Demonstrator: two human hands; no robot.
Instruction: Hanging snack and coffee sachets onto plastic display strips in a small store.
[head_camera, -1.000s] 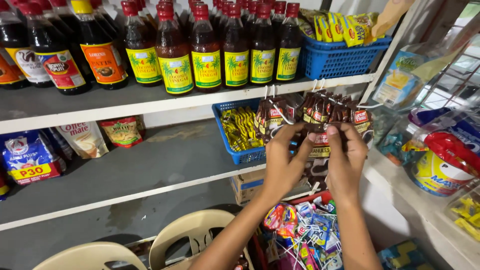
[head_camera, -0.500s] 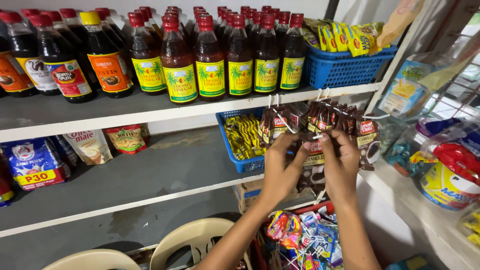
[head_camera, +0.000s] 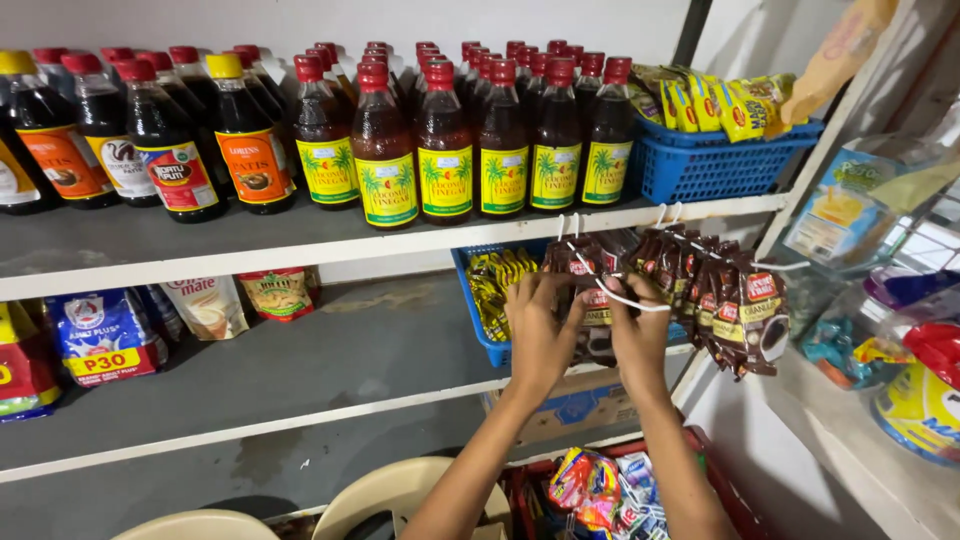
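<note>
Dark sachet bundle (head_camera: 592, 300), hanging under the upper shelf (head_camera: 300, 250) edge just right of centre, sits between both hands. Left hand (head_camera: 540, 335) has its grip closed on the bundle's left side; right hand (head_camera: 638, 335) pinches a white tie (head_camera: 630, 302) at its top. More hanging sachets (head_camera: 735, 305) dangle just right. Vinegar bottles (head_camera: 445, 150) line the shelf above, blue basket (head_camera: 715, 165) far right.

Two hands: left hand (head_camera: 540, 335), right hand (head_camera: 640, 340). Two blue baskets: upper basket (head_camera: 715, 165), lower basket (head_camera: 490, 345). Two yellow-capped bottles (head_camera: 245, 140) among the red-capped ones; two chair backs (head_camera: 400, 495).
</note>
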